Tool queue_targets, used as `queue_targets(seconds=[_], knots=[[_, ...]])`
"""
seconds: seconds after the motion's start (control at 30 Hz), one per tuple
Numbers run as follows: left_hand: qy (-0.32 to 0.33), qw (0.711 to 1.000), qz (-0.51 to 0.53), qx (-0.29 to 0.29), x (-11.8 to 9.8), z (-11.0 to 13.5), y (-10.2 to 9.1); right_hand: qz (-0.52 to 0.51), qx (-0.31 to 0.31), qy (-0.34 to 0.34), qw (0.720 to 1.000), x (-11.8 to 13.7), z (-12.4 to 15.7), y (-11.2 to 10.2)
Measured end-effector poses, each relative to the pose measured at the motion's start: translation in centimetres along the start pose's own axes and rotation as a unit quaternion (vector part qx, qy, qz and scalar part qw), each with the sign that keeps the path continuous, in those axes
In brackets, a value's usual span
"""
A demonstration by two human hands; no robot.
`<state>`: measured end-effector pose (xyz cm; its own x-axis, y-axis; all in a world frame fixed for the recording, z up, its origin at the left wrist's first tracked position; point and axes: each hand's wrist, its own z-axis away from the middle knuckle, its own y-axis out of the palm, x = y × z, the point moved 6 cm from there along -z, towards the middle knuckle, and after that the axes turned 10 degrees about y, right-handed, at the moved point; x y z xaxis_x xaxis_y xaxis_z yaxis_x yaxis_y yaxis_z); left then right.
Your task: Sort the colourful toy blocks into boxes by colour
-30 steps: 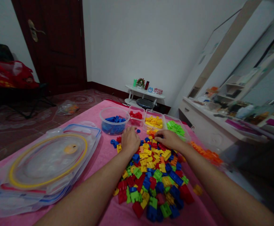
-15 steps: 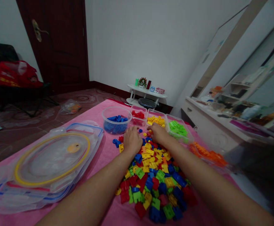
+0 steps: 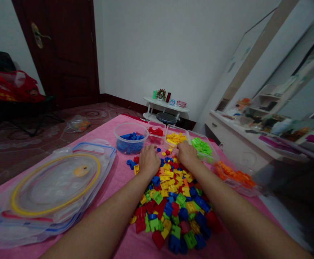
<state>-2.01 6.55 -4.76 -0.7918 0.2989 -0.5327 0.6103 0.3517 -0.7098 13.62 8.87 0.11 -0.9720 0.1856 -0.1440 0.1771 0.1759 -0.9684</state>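
A heap of red, blue, yellow and green plastic blocks (image 3: 174, 205) lies on a pink cloth (image 3: 119, 172). My left hand (image 3: 149, 160) rests knuckles-up on the heap's far edge, fingers curled into the blocks; what it grips is hidden. My right hand (image 3: 186, 153) is beside it, fingers bent down near the yellow-block tub (image 3: 175, 138). Behind them stand a round tub of blue blocks (image 3: 131, 138), a tub of red blocks (image 3: 156, 132) and a tub of green blocks (image 3: 201, 145).
Clear lids with coloured rims (image 3: 51, 183) are stacked on the left of the cloth. A tray of orange blocks (image 3: 234, 176) sits at the right edge. A white dresser (image 3: 238, 140) stands right, a small white shelf (image 3: 166, 106) behind, a dark door (image 3: 62, 50) far left.
My right hand moved left and away from the heap's right side toward the yellow tub, then drew back a little. My left hand has barely moved.
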Motion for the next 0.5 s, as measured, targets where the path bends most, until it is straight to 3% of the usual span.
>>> queue_targets(seconds=[0.2,0.27,0.37,0.43,0.5], knots=[[-0.002,1.000,0.000,0.007,-0.2,0.0,-0.3,-0.182,0.022,0.004,0.983,-3.7,-1.4,0.3],[0.001,1.000,0.000,0.010,-0.2,0.0,-0.3,-0.288,0.044,0.018,0.956,-5.4,-1.2,0.2],[0.004,1.000,-0.003,0.011,-0.2,0.0,-0.1,-0.438,0.076,0.046,0.895,-8.0,0.0,-0.2],[0.006,1.000,-0.005,0.010,-0.1,0.0,0.1,-0.477,0.060,0.057,0.875,-10.0,0.8,-0.8],[0.010,1.000,-0.009,0.009,-0.1,0.0,0.2,-0.482,0.009,0.073,0.873,-12.5,1.3,-1.8]])
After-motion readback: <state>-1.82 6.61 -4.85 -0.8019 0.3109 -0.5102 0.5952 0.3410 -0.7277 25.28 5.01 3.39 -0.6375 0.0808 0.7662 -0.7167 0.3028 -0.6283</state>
